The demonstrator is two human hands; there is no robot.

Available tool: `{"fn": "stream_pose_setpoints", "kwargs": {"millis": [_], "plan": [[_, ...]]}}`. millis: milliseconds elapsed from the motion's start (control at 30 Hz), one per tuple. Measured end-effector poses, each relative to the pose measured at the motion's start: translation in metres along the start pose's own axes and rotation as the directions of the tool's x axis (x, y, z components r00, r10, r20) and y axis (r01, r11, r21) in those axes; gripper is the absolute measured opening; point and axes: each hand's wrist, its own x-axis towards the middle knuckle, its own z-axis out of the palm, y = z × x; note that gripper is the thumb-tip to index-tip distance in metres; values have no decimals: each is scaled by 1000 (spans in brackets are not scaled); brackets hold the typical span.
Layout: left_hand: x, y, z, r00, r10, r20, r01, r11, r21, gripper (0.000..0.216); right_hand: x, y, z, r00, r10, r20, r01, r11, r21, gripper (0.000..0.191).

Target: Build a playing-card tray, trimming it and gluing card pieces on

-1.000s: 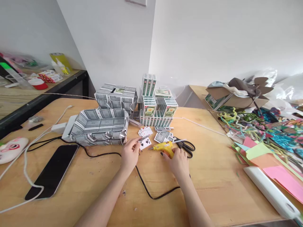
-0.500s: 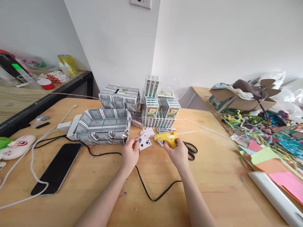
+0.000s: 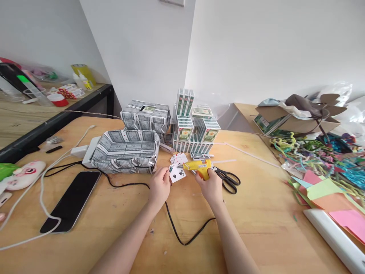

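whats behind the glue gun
Behind the glue gun lie some cards, with card boxes stacked farther back. Whatever sits directly behind its body is covered, so I can't tell what's there.

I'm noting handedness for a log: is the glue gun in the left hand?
No, the right hand holds the yellow glue gun.

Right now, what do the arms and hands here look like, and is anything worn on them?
They are a person's: the left hand and right hand wear no gloves. Both forearms are bare down to the picture's lower edge, with no sleeve, watch or bracelet showing. Nail details are too small to tell.
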Motion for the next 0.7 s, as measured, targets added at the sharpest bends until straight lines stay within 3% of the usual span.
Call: {"fn": "stream_pose_setpoints", "kwargs": {"millis": [467, 700], "plan": [[1, 1, -1, 999, -2, -50, 2, 1000, -6, 20, 1, 2, -5, 999, -40, -19, 40, 999, 1, 28], [1, 0, -1, 991, -128, -49, 123, 988, -96, 21, 3, 2, -11, 1000, 9, -9, -10, 1000, -29, 31]]}}
